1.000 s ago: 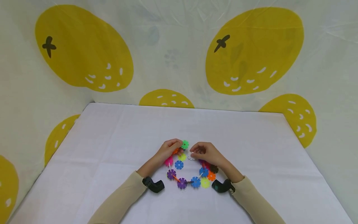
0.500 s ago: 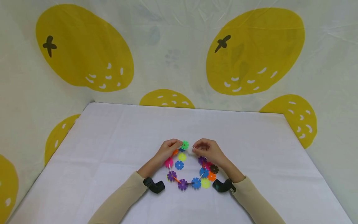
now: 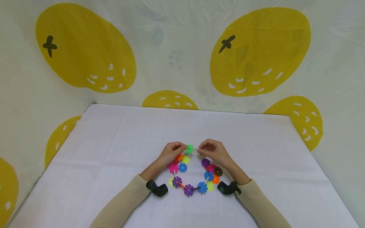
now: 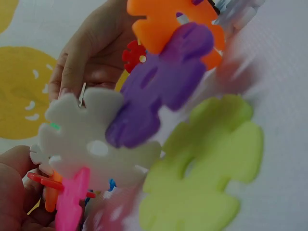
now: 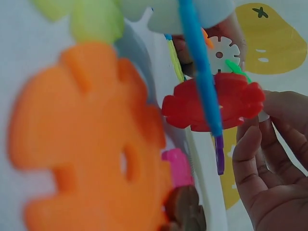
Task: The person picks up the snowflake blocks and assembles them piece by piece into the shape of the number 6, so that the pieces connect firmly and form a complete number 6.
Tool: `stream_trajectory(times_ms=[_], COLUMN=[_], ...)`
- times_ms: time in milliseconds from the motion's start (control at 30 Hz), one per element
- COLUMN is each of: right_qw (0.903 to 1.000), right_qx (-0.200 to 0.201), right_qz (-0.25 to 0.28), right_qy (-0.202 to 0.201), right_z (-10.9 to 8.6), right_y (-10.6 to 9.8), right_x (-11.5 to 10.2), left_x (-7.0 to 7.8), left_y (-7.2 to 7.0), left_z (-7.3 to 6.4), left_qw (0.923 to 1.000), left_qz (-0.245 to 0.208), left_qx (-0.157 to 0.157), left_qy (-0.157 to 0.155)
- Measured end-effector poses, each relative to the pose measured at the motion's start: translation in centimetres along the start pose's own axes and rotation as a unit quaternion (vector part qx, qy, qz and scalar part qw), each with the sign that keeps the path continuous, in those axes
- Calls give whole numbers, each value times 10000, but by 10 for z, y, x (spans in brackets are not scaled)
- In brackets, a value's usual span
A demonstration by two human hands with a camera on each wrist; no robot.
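Observation:
A chain of interlocking snowflake discs curves across the white table in the head view, with purple [image 3: 188, 190], blue [image 3: 202, 187] and pink [image 3: 173, 167] discs in it. My left hand [image 3: 172, 150] pinches its far left end, by a white disc [image 5: 224, 54] joined to a green disc [image 3: 189, 149]. Facing it, my right hand [image 3: 212, 148] pinches another white disc [image 3: 195, 149] edge-on, right at the green disc's rim. A purple disc [image 3: 205, 162] lies below the right hand, at the chain's other side. In the right wrist view a red disc [image 5: 211, 103] overlaps the right fingertips.
Inside the ring lie a blue disc [image 3: 182, 167] and a yellow disc [image 3: 186, 159]. Beside its right side are a brown disc [image 3: 218, 171], an orange disc [image 3: 216, 180] and a yellow-green disc [image 3: 210, 186]. Behind the table [image 3: 128, 126] hangs a patterned curtain [image 3: 176, 63].
My right hand has lifted the white disc off the table and brought it up against the green disc. The chain has shifted slightly toward me and right; the left hand barely moved.

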State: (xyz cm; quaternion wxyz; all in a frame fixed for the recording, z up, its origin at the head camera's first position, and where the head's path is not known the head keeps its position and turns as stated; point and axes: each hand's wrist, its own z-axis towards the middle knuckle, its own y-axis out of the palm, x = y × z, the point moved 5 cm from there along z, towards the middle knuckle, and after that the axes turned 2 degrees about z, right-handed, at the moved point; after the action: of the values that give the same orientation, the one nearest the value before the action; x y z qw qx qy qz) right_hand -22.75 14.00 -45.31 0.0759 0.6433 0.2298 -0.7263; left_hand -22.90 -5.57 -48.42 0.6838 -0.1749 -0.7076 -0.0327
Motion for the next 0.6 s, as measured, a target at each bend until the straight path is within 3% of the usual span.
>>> stream_trajectory(times_ms=[233, 467, 600], right_qw=[9999, 9974, 9957], right_qx=[3, 261, 268], right_qz=[-114, -569, -842], right_qy=[-27, -348, -275], right_z=[-1, -2, -7], right_y=[0, 3, 6], right_x=[-2, -9, -26], left_x=[31, -3, -3], left_y=[-2, -2, -1], left_z=[-16, 1, 1], left_qw=[9999, 9989, 9991], left_qz=[148, 354, 352], left_qx=[-13, 108, 43], left_qy=[18, 287, 248])
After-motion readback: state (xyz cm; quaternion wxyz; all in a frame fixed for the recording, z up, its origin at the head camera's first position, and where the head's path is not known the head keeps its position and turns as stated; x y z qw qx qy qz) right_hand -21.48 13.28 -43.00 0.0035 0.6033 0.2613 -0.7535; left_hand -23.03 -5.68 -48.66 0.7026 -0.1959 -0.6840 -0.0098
